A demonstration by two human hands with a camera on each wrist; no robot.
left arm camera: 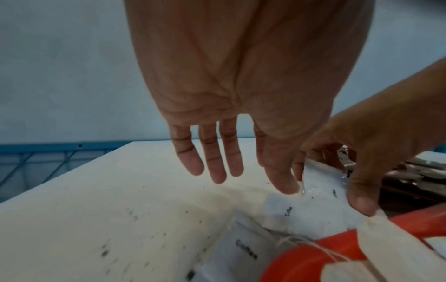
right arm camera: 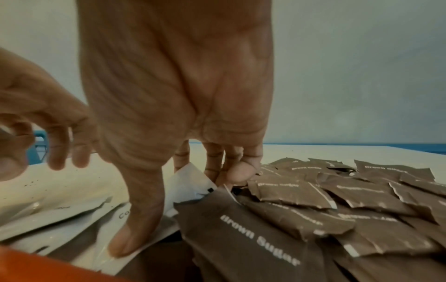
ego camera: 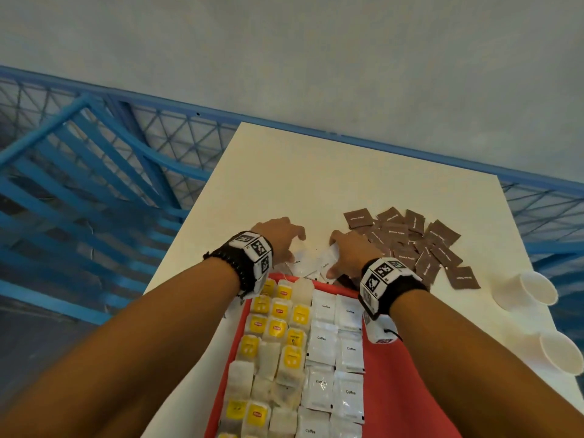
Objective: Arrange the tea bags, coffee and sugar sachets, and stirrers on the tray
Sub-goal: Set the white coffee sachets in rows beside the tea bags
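- Forearms nearest the head camera, reaching over the red tray (ego camera: 395, 374) to the loose coffee sachets (ego camera: 311, 263) on the white table (ego camera: 284, 172), just past the tray's far rim.
- Tray: tea bags (ego camera: 278, 330) in left columns, white coffee packets (ego camera: 335, 349) beside them; right side bare, probably kept for sugar.
- Right hand (ego camera: 350, 254): thumb and fingers pinch a white sachet, likely lifting it for the coffee column.
- Left hand (ego camera: 279, 237): fingers relaxed, spread, holding nothing; one fingertip touches a sachet, likely steadying it.
- Brown sugar sachets (ego camera: 420, 241) heaped right of the hands, unsorted.
- Sachets flat, glossy white, "Coffee" printed.
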